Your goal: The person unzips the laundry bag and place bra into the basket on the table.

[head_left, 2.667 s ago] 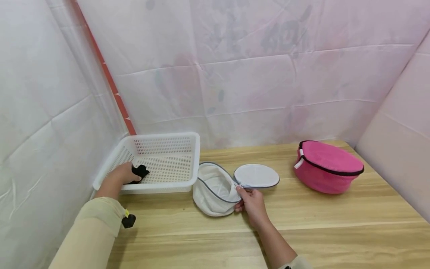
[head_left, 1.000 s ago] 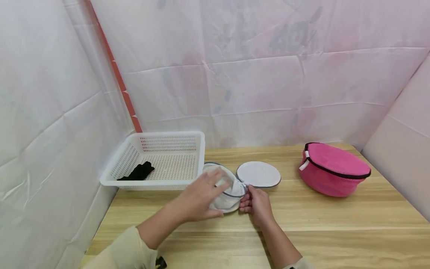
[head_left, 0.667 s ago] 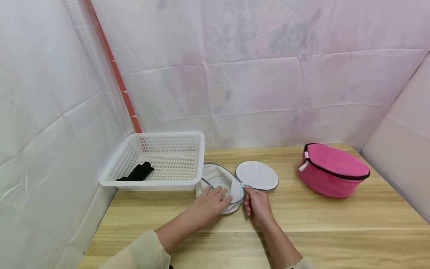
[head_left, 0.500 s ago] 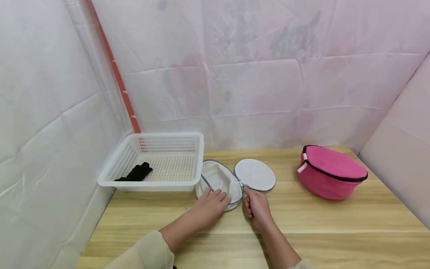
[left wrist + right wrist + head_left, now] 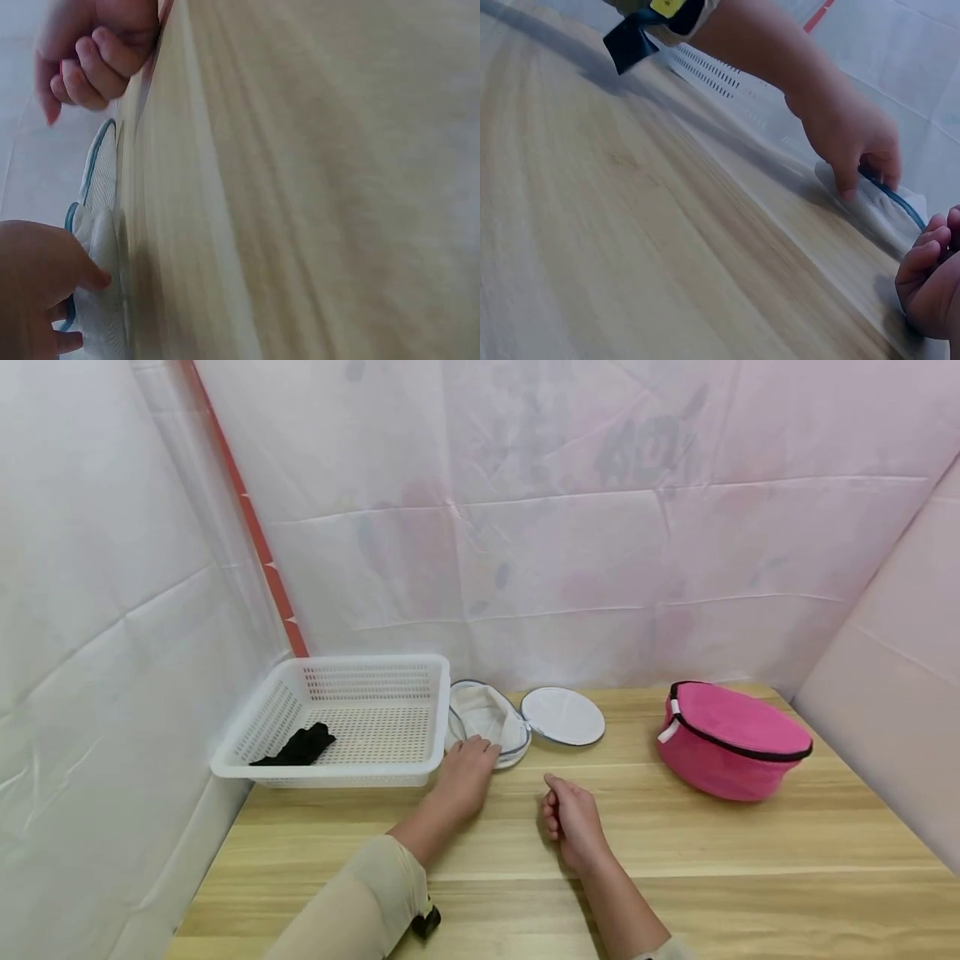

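A round white mesh laundry bag (image 5: 513, 758) with blue-grey edging lies on the wooden table, its mouth uncovered. Its round lid (image 5: 562, 716) is folded out flat to the right, joined to the bag at one side. My left hand (image 5: 467, 774) grips the bag's near rim, thumb outside and fingers over the edge, as the right wrist view also shows. Nearer me and a little to the right, my right hand (image 5: 573, 818) is apart from the bag, its fingers curled in and nothing showing in them.
A white perforated plastic basket (image 5: 444, 718) stands at the left against the bag, with a crumpled black cloth (image 5: 300, 747) in it. At the right sits a zipped pink mesh bag (image 5: 723, 768). White sheeting (image 5: 555, 568) walls off the table's back and sides.
My left hand left the black cloth in the basket, came right to the white bag and pushed it farther back. My right hand let go of the bag by the lid joint and stayed put.
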`<state>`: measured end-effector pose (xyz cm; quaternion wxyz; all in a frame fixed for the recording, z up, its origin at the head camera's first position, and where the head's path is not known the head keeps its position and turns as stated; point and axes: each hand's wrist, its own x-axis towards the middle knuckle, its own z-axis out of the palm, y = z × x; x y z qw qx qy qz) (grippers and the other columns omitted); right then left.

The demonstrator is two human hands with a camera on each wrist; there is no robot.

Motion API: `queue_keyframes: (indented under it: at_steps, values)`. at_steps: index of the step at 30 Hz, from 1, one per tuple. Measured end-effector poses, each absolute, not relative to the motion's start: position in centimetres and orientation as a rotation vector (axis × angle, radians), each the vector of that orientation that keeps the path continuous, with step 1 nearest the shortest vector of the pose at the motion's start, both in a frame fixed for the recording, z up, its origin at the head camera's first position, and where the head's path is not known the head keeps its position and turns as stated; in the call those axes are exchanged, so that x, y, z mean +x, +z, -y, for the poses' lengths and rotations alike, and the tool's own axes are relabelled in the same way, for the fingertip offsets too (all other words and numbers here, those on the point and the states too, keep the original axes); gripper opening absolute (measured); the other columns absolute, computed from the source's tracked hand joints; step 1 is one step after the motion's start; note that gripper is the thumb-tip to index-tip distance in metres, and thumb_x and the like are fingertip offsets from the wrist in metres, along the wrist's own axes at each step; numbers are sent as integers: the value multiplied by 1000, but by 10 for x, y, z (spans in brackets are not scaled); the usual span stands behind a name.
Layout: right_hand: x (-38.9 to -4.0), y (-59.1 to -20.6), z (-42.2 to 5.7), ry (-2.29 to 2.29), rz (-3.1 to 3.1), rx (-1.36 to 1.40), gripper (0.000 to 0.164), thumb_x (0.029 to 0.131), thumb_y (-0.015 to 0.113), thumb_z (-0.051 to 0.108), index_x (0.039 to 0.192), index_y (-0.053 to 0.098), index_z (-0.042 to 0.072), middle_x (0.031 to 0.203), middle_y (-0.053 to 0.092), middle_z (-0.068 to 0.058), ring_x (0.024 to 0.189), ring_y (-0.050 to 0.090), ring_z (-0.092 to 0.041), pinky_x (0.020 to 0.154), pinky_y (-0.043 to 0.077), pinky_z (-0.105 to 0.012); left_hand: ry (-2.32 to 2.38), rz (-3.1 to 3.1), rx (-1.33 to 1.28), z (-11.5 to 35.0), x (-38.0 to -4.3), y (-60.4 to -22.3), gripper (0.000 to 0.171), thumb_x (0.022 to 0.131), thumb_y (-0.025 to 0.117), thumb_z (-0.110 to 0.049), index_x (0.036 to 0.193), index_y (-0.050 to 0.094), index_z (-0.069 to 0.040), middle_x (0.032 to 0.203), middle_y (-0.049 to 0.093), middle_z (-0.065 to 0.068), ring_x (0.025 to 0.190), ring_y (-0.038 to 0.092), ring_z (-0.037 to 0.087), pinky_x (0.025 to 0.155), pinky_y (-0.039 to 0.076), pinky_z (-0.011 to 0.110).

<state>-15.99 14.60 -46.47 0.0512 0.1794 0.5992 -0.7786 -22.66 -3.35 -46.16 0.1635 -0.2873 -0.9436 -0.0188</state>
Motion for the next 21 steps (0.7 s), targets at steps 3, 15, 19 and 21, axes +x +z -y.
queue_keyframes:
  at_steps: [3, 15, 19, 21]
  values:
    - [-161, -459, -152, -2436, -1780, 546, 35, 93, 55, 30, 64, 47, 11, 53, 46, 3, 39, 35, -7, 37, 30, -20, -112, 2665, -775, 35, -234, -464, 27, 84, 56, -4, 108, 62, -13, 102, 63, 2, 98, 57, 19, 80, 47, 38]
    - [-167, -426, -223, -2783, -1497, 643, 35, 99, 46, 31, 72, 56, 11, 53, 49, 3, 40, 40, -6, 38, 32, -18, -312, 2758, -669, 39, -242, -464, 47, 73, 61, 11, 117, 57, -6, 114, 61, 10, 116, 52, 28, 96, 43, 49]
    - [-164, -416, -254, -2956, -1373, 750, 32, 96, 52, 33, 77, 60, 9, 53, 50, -1, 41, 41, -11, 40, 33, -23, -316, 2807, -695, 39, -238, -460, 53, 77, 58, 11, 127, 51, -4, 131, 53, 13, 131, 41, 31, 104, 35, 51]
    - [-162, -412, -269, -3028, -1316, 808, 34, 93, 55, 37, 80, 63, 8, 52, 50, -2, 42, 41, -13, 41, 34, -25, -317, 2815, -697, 37, -233, -457, 51, 82, 54, 8, 131, 48, -4, 138, 48, 14, 136, 36, 30, 107, 32, 51]
